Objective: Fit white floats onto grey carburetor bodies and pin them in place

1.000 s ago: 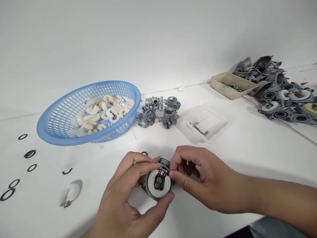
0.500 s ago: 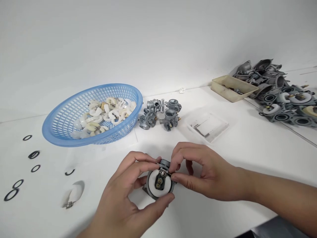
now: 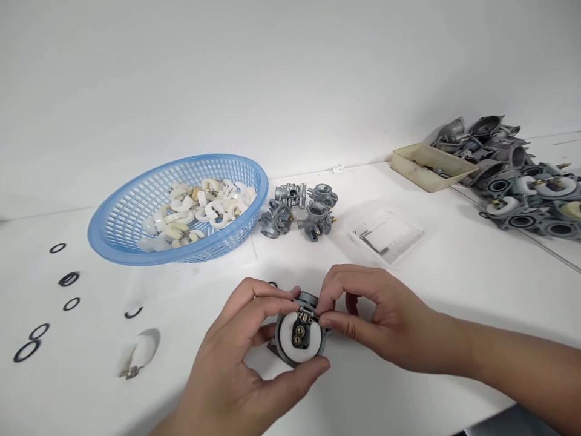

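My left hand is wrapped round a grey metal carburetor, its open float-chamber side turned up towards me. A white C-shaped float lies inside the rim, around two brass jets. At the float's hinge, on the far side, my right hand pinches a thin pin, mostly hidden by the thumb and fingertips. Another white float with a metal hinge lies on the table to the left of my left hand.
A blue basket holds several floats. Beyond my hands stand several carburetors and a clear tray with thin metal pieces. A beige box and a pile of carburetors are at right. Black rubber rings lie at left.
The view has shifted slightly, so everything sits a little further right. My hands keep the same hold on the carburetor and at the float's hinge.
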